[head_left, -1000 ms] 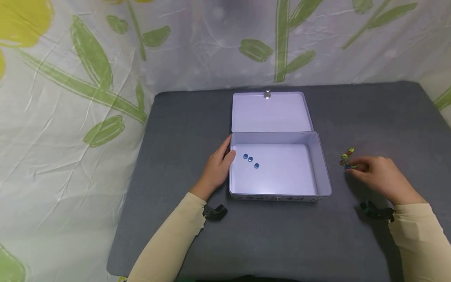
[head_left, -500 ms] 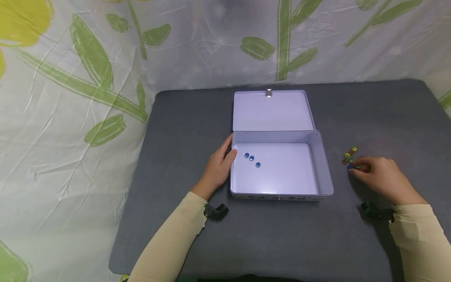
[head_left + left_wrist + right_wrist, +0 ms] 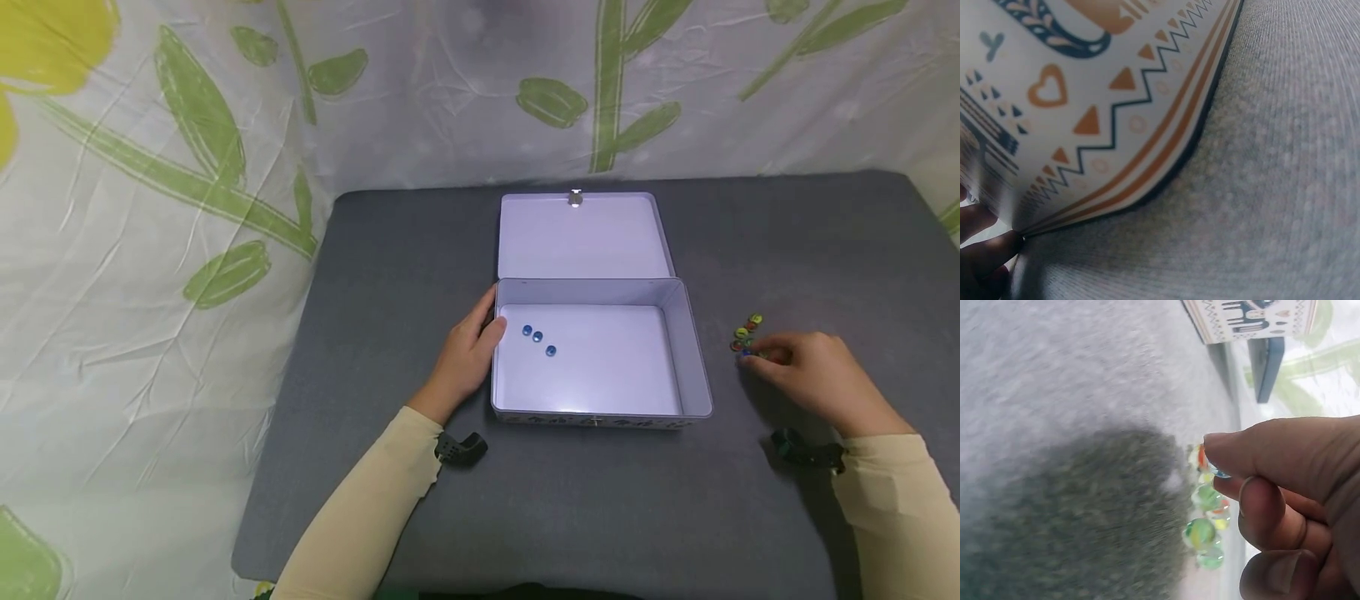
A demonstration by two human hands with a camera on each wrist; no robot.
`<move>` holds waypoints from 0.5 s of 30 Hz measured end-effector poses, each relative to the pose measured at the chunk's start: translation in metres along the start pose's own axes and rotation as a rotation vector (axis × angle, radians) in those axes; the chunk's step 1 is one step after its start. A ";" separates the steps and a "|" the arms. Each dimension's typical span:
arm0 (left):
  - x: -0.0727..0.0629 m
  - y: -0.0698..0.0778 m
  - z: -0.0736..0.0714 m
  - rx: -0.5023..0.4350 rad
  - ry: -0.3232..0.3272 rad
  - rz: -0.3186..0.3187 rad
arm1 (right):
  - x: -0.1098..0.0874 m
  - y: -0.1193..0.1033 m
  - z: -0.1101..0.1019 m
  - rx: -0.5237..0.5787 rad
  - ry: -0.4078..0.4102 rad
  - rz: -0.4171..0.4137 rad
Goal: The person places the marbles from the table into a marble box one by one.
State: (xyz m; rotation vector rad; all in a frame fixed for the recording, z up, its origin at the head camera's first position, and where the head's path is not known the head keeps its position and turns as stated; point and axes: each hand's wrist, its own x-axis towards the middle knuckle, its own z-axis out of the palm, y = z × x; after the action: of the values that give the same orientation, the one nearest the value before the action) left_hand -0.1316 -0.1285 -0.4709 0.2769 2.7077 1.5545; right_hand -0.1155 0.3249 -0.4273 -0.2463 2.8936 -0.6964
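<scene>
A lidded tin box (image 3: pixel 585 358), pale lilac inside, stands open on the table with three blue marbles (image 3: pixel 537 337) on its floor. My left hand (image 3: pixel 467 358) grips the box's left side, its thumb at the rim; the left wrist view shows fingers (image 3: pixel 991 253) by the lower edge of the patterned box wall (image 3: pixel 1079 112). To the right of the box, my right hand (image 3: pixel 817 371) pinches a blue marble (image 3: pixel 1217 471) between thumb and finger. Several glass marbles (image 3: pixel 1200 533), green, yellow and red, lie close by its fingertips, partly hidden in the right wrist view.
The lid (image 3: pixel 585 236) lies folded back behind the box, its metal clasp (image 3: pixel 575 198) at the far edge. A dark grey cloth covers the table (image 3: pixel 390 275). Behind it hangs a white sheet (image 3: pixel 435 100) printed with green leaves.
The whole head view has shifted slightly. Both hands stay nearly where they were, the left on the box and the right at the marbles with the blue one.
</scene>
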 end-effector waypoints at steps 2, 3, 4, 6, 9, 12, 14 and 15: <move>0.000 0.000 0.000 0.003 0.003 0.005 | 0.001 -0.002 -0.002 0.009 0.006 -0.010; 0.000 -0.001 0.000 0.006 0.005 0.007 | 0.002 -0.003 -0.002 0.012 0.012 -0.016; 0.000 -0.001 0.000 0.007 0.006 0.009 | 0.003 -0.004 -0.003 0.014 0.022 -0.024; 0.000 -0.001 0.000 0.007 0.006 0.012 | 0.005 -0.007 -0.004 0.018 0.038 -0.044; 0.000 -0.001 0.000 0.005 0.005 0.015 | 0.009 -0.014 -0.007 0.014 0.058 -0.072; -0.001 -0.001 0.000 0.004 0.002 0.011 | 0.012 -0.022 -0.012 0.008 0.058 -0.076; 0.000 -0.001 0.000 0.003 -0.001 0.010 | 0.015 -0.027 -0.015 0.012 0.044 -0.062; 0.000 -0.001 0.000 0.007 -0.002 0.010 | 0.016 -0.029 -0.017 0.016 0.039 -0.057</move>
State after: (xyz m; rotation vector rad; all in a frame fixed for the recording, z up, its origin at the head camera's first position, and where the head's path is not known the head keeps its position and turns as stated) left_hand -0.1315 -0.1290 -0.4714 0.2921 2.7149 1.5471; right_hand -0.1304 0.3032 -0.4009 -0.3174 2.9271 -0.7422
